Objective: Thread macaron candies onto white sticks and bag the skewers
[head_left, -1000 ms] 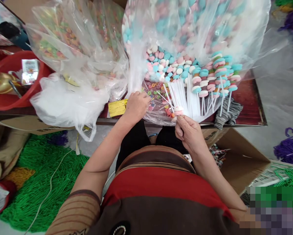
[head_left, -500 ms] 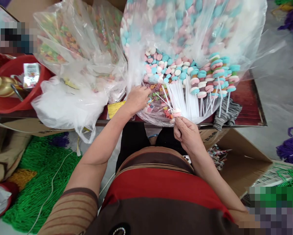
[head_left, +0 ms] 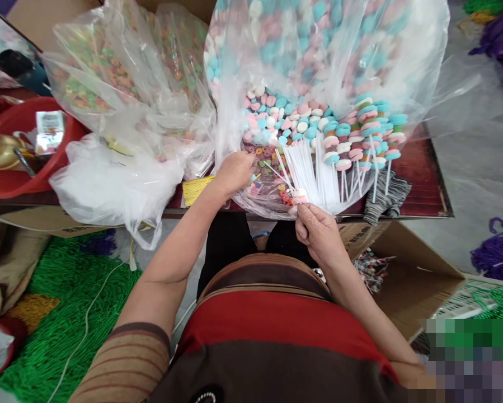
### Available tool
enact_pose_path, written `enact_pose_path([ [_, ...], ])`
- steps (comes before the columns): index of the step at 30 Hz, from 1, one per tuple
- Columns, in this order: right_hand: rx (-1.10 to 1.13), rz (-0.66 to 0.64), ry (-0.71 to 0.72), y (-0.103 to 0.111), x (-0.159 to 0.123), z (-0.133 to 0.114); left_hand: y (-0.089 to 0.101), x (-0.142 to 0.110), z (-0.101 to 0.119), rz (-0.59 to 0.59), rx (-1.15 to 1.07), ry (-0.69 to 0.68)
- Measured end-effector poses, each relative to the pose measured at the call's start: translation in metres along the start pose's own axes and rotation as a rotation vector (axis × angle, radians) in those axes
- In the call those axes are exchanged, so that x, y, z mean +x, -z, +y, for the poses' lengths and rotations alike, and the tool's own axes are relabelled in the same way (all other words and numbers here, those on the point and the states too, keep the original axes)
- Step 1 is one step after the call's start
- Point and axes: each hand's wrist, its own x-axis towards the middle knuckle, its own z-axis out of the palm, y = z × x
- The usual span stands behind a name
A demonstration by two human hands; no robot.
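Note:
My right hand (head_left: pixel 318 226) is closed at the table's front edge, thumb and finger pinching a candy skewer (head_left: pixel 299 196) with pink and white soft candies. Its stick is hard to make out among the white sticks (head_left: pixel 304 170) behind it. My left hand (head_left: pixel 234 172) lies over small ring-shaped gummies (head_left: pixel 268 151), its fingers curled down into them; whatever is in the fingertips is hidden. Pink, white and blue candies (head_left: pixel 293 120) spill from a big clear bag (head_left: pixel 330 50) beyond. Finished-looking candy skewers (head_left: pixel 368 131) lean together to the right of the sticks.
Yellow ties (head_left: pixel 196 190) lie by my left forearm. Farther left are a white plastic bag (head_left: pixel 117 184), bags of gummies (head_left: pixel 121 73) and a red basin (head_left: pixel 69 145). A grey glove (head_left: pixel 388 196) rests at the right, above an open cardboard box (head_left: pixel 410 280) holding wrapped sticks.
The view has shifted slightly. My left fingers are more curled over the gummies than before. My right hand keeps its pinch on the candy skewer in nearly the same place.

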Motion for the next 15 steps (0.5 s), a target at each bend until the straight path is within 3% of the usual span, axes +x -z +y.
enact_pose_path([
  [5,0.013,-0.017,-0.024,-0.002,0.003,0.003,0.008,0.002,-0.014,0.087,-0.229,0.056],
  [10,0.019,-0.013,-0.016,-0.003,0.003,0.002,-0.005,0.025,-0.009,0.016,-0.086,-0.018],
  [15,0.037,0.121,0.046,0.015,0.004,-0.012,-0.014,0.028,-0.006,0.004,-0.001,-0.080],
])
